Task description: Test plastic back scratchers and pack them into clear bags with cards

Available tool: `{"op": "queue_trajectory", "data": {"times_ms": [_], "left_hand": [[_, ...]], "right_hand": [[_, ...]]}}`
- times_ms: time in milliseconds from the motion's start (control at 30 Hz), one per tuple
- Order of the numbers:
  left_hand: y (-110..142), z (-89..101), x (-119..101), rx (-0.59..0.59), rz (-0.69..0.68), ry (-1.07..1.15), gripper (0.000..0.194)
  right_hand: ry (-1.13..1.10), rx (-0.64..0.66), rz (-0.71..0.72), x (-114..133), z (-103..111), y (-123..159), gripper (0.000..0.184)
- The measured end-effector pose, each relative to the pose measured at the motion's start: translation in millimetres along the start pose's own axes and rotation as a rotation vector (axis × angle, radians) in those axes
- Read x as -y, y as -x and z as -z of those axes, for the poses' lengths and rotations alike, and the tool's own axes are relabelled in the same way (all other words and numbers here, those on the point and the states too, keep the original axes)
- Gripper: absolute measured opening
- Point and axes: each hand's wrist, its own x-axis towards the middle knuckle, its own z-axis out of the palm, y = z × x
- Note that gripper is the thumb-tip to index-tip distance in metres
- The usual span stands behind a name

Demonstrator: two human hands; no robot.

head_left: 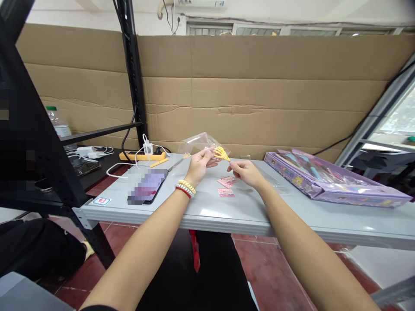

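Observation:
A small yellow hand-shaped piece (pixel 221 153) with spread fingers is up off the table between my two hands. My left hand (pixel 202 163) is closed at its fingered end, thumb against the fingers. My right hand (pixel 241 169) pinches its narrow stem end. A crumpled clear plastic bag (pixel 201 140) stands up just behind my left hand; I cannot tell whether that hand also grips it. Below my hands, pink printed cards (pixel 226 192) lie on the grey table (pixel 223 211).
Left of my hands lie a phone (pixel 151 185), a thin rod with a hand-shaped tip (pixel 177 163) and a yellow stick (pixel 159 163). A yellow power strip (pixel 131 156) with white cables is behind. A purple box (pixel 327 190) of packaged items stands right. Cardboard (pixel 259 95) walls the back.

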Motion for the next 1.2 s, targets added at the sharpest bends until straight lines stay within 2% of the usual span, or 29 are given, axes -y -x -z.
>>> {"op": "queue_trajectory", "data": {"times_ms": [167,300,367,400,467,500,600,667,733,800,900,967,1067,1133,1200], "left_hand": [[1,-2.0,2,0.071,0.109,0.023,0.031],[1,-1.9,7,0.168,0.143,-0.066,0.031],[1,-1.6,10,0.202,0.118,-0.18,0.027],[1,-1.3,12,0.205,0.085,-0.255,0.024],[2,-0.4,15,0.208,-0.009,-0.415,0.019],[2,0.3,15,0.214,-0.059,-0.486,0.018],[2,3.1,14,0.261,-0.14,-0.651,0.022],[3,4.0,12,0.283,-0.123,-0.705,0.021],[3,3.2,10,0.293,-0.078,-0.665,0.017],[3,0.9,9,0.232,-0.035,-0.528,0.015],[1,-2.1,8,0.055,0.022,-0.249,0.022],[-2,-1.3,7,0.002,0.064,-0.095,0.026],[-6,5.7,2,-0.099,0.075,0.053,0.023],[-9,12.2,-3,-0.215,0.051,0.128,0.019],[-10,17.3,-6,-0.284,0.042,0.175,0.016]], "right_hand": [[0.066,-0.037,0.044,3,-4,1,0.059],[0.042,-0.072,0.074,1,-6,2,0.054],[-0.03,-0.105,0.09,0,-8,2,0.055],[-0.073,-0.118,0.095,-1,-9,2,0.061],[-0.147,-0.131,0.095,-1,-10,3,0.074],[-0.172,-0.126,0.095,0,-10,3,0.074],[-0.194,-0.086,0.102,2,-8,4,0.057],[-0.181,-0.064,0.109,2,-7,3,0.049],[-0.16,-0.051,0.114,1,-8,2,0.048],[-0.133,-0.039,0.122,0,-11,2,0.048],[-0.127,-0.029,0.113,1,-17,2,0.048],[-0.181,0.003,0.077,5,-18,3,0.053],[-0.238,0.128,-0.045,9,-7,6,0.057],[-0.207,0.202,-0.138,6,7,7,0.049],[-0.226,0.216,-0.189,2,18,7,0.044]]}}
